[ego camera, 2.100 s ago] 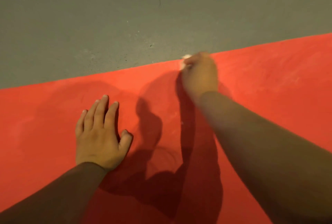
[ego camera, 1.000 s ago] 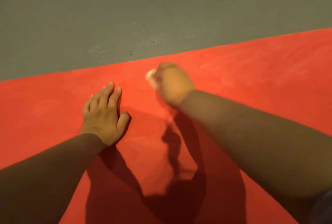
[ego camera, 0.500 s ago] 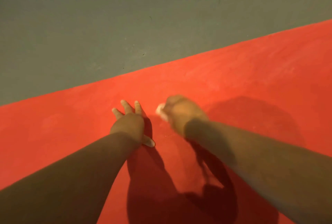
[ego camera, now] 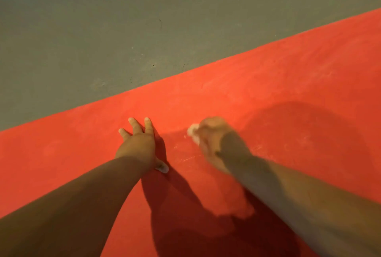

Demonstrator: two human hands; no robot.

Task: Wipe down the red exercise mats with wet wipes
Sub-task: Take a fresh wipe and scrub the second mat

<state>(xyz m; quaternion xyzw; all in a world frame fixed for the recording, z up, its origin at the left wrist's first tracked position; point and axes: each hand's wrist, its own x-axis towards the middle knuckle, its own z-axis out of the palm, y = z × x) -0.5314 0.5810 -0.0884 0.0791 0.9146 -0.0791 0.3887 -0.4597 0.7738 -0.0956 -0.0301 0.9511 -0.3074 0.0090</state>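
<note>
The red exercise mat [ego camera: 278, 95] fills the lower and right part of the head view, its far edge running up to the right. My left hand [ego camera: 138, 143] rests flat on the mat with fingers spread. Just to its right, my right hand [ego camera: 212, 139] grips a small bunched white wet wipe [ego camera: 192, 132] and presses it on the mat. The right hand is blurred, and most of the wipe is hidden under its fingers. Faint pale streaks mark the mat between the two hands.
Grey concrete floor [ego camera: 123, 29] lies beyond the mat's far edge. Dark shadows of my arms fall on the mat near the bottom of the view.
My right hand has drawn the wipe back from the mat's far edge toward me and to the left, ending beside my left hand. The view has tilted and shifted.
</note>
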